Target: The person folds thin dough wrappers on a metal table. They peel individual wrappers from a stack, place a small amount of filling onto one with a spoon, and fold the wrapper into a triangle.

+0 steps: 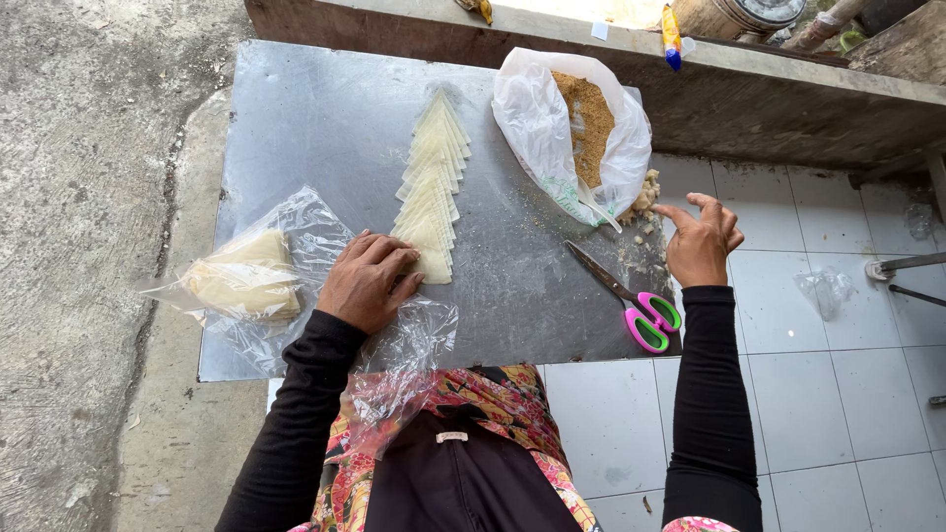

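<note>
One left hand (367,281) partly covers the bottom pastry sheet (430,262).

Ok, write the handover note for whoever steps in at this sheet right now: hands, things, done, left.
Left hand: flat on the lowest wrapper of the row of wrappers, holding nothing.
Right hand: raised and empty, fingers loosely spread, beside the filling bag.
Things: metal sheet carries the overlapping row; spare wrappers sit in the clear bag at left; pink-handled scissors lie near the right hand; crumbs lie by the bag mouth.
Done: wrappers fanned out in a row.
Left: none shows any filling yet.
</note>
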